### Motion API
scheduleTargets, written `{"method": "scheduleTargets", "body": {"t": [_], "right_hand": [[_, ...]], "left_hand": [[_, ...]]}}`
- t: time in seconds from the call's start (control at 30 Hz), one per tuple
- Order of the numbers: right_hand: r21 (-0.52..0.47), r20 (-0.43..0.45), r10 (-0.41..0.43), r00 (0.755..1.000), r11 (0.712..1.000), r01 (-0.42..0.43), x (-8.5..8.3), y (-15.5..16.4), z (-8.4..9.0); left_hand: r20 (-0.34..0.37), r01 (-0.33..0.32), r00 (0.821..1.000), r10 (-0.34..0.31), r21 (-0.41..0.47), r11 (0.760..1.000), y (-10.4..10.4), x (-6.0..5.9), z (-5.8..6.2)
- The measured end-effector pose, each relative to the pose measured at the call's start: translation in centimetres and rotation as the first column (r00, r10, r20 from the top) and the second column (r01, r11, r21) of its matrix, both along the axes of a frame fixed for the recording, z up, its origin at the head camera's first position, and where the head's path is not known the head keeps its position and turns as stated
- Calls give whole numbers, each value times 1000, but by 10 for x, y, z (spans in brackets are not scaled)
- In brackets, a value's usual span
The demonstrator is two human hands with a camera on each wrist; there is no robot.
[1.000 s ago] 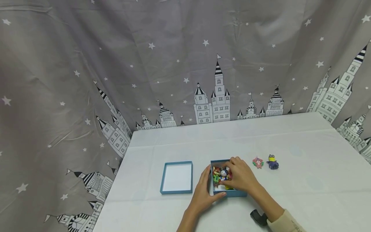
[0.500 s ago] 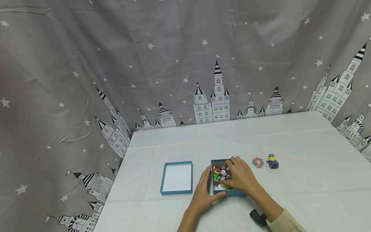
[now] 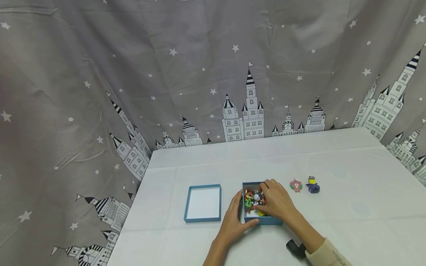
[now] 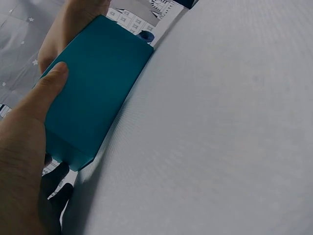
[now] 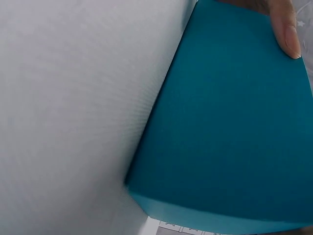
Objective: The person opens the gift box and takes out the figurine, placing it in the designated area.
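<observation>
The left hand (image 3: 237,221) clasps the teal box (image 3: 266,221) at its 7 o'clock corner, steadying it on the table (image 3: 349,221), while the right hand's (image 3: 277,202) fingers pinch the figurines (image 3: 253,199) inside.

Castle-print grey curtain (image 3: 166,74), white table (image 3: 349,207)

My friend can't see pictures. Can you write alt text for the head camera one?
Two hands work at a small blue box full of toy figures: the left hand grips its side, the right hand reaches inside. Its open lid lies left; a pink toy and a minion figure stand right.
</observation>
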State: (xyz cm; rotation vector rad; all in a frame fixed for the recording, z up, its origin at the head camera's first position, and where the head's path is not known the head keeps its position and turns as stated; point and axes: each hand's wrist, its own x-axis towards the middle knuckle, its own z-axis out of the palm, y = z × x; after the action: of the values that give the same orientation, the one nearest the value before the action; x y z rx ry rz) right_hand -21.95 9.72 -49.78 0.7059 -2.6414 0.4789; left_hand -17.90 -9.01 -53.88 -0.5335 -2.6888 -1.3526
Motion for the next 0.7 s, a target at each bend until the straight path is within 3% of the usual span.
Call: {"method": "scheduleTargets", "body": {"t": [0.33,0.7], "right_hand": [[16,1,-3,1000,1000,3,-1,0,0],[-62,-3,45,999,997,-45,-1,5,1]], "left_hand": [[-3,-6,1000,6,-11,1000,-1,0,0],[-21,6,1000,-6,-10,1000,-1,-1,-1]]}}
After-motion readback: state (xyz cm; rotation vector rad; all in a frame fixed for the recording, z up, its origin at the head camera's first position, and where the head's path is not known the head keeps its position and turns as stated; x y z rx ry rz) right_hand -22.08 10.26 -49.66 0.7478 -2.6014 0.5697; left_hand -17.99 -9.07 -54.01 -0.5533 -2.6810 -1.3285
